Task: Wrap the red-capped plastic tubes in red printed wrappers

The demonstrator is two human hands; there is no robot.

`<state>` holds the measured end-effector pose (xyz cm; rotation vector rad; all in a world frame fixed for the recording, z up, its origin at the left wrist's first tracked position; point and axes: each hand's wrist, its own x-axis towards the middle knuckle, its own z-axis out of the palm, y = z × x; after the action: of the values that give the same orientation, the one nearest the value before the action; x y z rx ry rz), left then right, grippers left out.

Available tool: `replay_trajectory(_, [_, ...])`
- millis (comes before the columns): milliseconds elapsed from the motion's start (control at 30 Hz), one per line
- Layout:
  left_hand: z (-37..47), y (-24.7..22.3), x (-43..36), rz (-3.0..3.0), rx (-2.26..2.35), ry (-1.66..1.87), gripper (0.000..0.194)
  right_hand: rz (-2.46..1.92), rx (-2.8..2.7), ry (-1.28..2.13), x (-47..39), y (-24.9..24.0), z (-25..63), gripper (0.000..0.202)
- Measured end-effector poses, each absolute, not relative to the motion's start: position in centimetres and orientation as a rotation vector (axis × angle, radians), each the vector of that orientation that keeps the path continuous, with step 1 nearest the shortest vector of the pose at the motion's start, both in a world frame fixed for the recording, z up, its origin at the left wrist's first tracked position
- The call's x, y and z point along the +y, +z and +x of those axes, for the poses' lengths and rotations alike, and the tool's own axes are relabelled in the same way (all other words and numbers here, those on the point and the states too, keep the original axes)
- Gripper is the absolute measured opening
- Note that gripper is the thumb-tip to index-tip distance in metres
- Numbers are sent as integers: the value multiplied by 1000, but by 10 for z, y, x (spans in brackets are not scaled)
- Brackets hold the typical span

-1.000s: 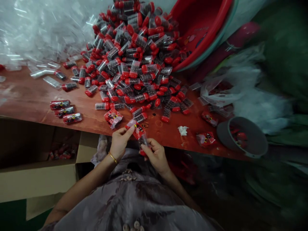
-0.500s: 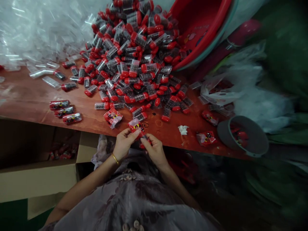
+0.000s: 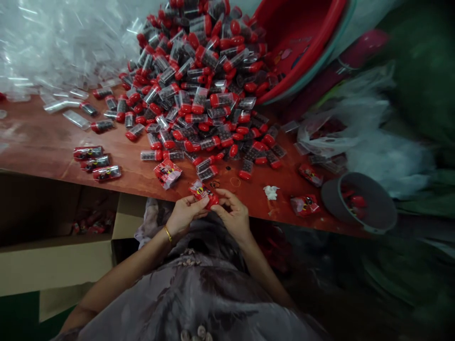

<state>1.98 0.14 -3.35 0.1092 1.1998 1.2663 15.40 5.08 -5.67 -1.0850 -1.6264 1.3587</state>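
"How are the fingers set?"

"The left hand pinches a red printed packet, thumb on top. The right hand curls narrowly at its other end, thumb and forefinger holding it."

"And the arms?"

"Both slant inward from the body, the hands nearly meeting at the front edge of the table. The packet is there, tilted between them."

"Count what's around."

"One bundle of printed wrappers just left; one white scrap to the right. Farther left, three wrapped tubes in a slanting row. Beyond the packet, a heap of red-capped tubes, too jumbled to count."

"Where's there room?"

"Bare tabletop shows between bundle and row, and between right hand and scrap. Ahead, the heap comes close. The edge slants down rightward toward a grey pot; below it, on the left, sits an open carton."
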Motion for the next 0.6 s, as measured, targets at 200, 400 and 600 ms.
replay_trajectory(200, [9,-38,-5,128,1176,1284,47,-1022,-1843,1097,45,-59,139,15])
replay_trajectory(400, [-32,-32,-22,103,1311,1394,46,-845,-2101,971,38,-60,106,20])
replay_trajectory(600, [-139,-9,-34,120,1917,1738,28,-952,-2317,389,79,-64,105,37])
